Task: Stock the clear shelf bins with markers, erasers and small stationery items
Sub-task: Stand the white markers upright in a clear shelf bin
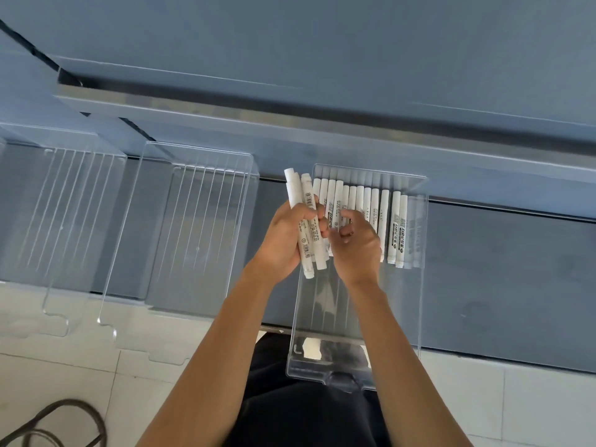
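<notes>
Head cam: left hand (283, 241) clamps markers (307, 196) at left edge of bin (423, 253); right hand (356, 250) curled, hold unclear. I reckon light, slick: grab mid-barrel.

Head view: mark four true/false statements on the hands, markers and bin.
1. The left hand grips a bundle of white cylindrical markers. True.
2. The markers lying in the bin are black. False: the clear plastic bin holds a row of white markers.
3. That row lies at the bin's far end. True.
4. The right hand rests on the floor. False: the right hand is raised over the bin, fingers curled at the held bundle.
</notes>
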